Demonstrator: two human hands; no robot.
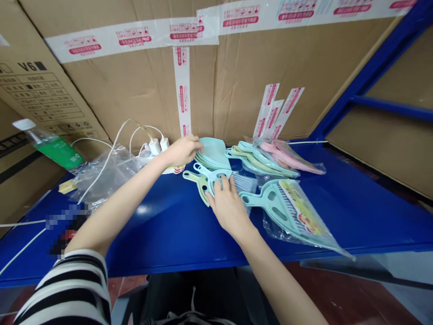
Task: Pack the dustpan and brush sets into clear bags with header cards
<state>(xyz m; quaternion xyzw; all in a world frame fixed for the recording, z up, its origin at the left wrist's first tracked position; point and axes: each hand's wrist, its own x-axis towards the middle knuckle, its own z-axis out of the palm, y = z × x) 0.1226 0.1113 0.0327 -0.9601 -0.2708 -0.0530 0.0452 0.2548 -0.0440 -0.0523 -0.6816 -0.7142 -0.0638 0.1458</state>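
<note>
On a blue metal shelf (162, 234), a person's left hand (182, 151) sits at the far side of the pile, fingers together and lightly curled against the rim of a stack of pale teal plastic dustpans (211, 153); I cannot tell whether it grips them. The right hand (228, 208) lies half open, fingers spread over the crossed handles of a mint dustpan (200, 186) and a teal hand brush (211, 174), with pale bristles (244, 183) showing just beyond, and no firm hold is evident. To the right lies a bagged mint dustpan set (274, 205) with a bright label; farther back are bagged teal and pink handles (270, 158). Toward the left are white chargers (154, 146), a crumpled clear bag (101, 177) and a bottle of green liquid (56, 149), before taped cardboard cartons (135, 90).
</note>
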